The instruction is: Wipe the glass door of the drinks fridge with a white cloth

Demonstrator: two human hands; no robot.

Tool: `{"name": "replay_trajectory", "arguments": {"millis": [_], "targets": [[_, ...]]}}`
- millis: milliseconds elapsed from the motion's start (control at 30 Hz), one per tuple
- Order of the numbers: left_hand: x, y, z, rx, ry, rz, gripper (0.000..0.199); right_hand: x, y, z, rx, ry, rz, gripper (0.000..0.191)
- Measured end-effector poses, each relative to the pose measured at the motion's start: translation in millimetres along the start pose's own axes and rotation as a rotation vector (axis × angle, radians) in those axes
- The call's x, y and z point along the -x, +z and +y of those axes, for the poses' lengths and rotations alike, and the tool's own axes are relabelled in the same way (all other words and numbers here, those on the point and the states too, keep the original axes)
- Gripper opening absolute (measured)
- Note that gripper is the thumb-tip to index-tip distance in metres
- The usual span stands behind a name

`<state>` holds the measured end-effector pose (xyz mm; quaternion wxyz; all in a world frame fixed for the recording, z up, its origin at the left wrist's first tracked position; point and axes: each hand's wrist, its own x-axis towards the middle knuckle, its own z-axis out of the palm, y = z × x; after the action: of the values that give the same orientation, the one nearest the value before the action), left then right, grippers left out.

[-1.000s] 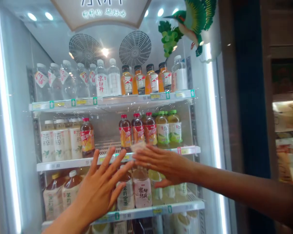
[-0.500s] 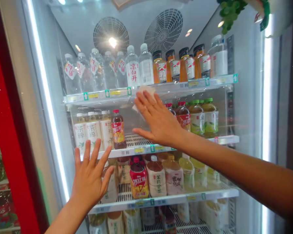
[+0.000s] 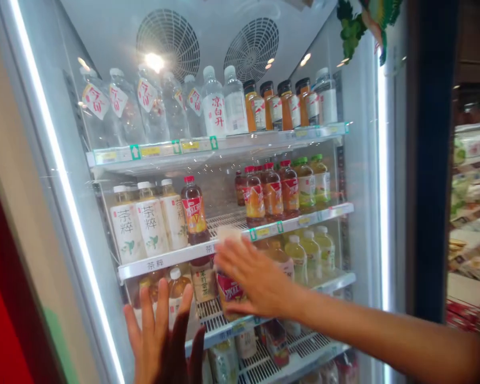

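Observation:
My right hand point(image 3: 260, 277) lies nearly flat over a pale tissue point(image 3: 230, 233), which shows above the fingertips against the glass door in front of the middle shelf. Motion blurs these fingers a little. At the lower left, my left hand point(image 3: 160, 330) is open, fingers spread, turned to the glass; it holds nothing, and I cannot tell whether it touches. Behind the glass, near the right hand, stand a red-labelled tea bottle point(image 3: 194, 210) and another bottle point(image 3: 229, 288), partly hidden by that hand.
Bottled drinks fill several shelves inside the cooler, with clear water bottles point(image 3: 214, 109) on top. Two round fan grilles point(image 3: 252, 48) are at the back. Light strips point(image 3: 384, 186) run down the sides. A green leafy sticker point(image 3: 350, 32) marks the upper right. Another stocked shelf point(image 3: 474, 213) stands further right.
My right hand has moved down the glass with the tissue, from below the top shelf to the middle shelf's edge. My left hand sits lower in view. The view has shifted rightward.

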<state>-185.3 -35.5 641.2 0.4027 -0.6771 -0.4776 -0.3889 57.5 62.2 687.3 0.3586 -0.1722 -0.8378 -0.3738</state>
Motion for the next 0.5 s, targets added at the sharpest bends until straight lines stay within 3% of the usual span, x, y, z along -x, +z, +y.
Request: {"name": "replay_trajectory", "arguments": {"millis": [67, 100, 167, 267, 333, 500], "targets": [[8, 6.8, 15, 0.026, 0.006, 0.033, 0.093, 42, 14, -19, -0.068, -0.167, -0.145, 0.084], [10, 11.4, 21, 0.040, 0.020, 0.049, 0.092, 56, 16, -20, -0.050, -0.165, -0.172, 0.081], [9, 20.5, 33, 0.060, 0.061, 0.063, 0.091, 63, 10, -4, 0.033, -0.048, -0.111, 0.086], [-9, 28.5, 49, 0.044, 0.109, 0.042, 0.092, 44, -12, 43, 0.164, 0.251, 0.064, 0.101], [-24, 30.3, 64, 0.032, 0.123, 0.028, 0.093, 49, -15, 55, 0.197, 0.357, 0.117, 0.103], [-37, 48.4, 126, 0.065, 0.105, 0.026, 0.091, 148, 20, 22, 0.164, 0.329, 0.132, 0.098]]}}
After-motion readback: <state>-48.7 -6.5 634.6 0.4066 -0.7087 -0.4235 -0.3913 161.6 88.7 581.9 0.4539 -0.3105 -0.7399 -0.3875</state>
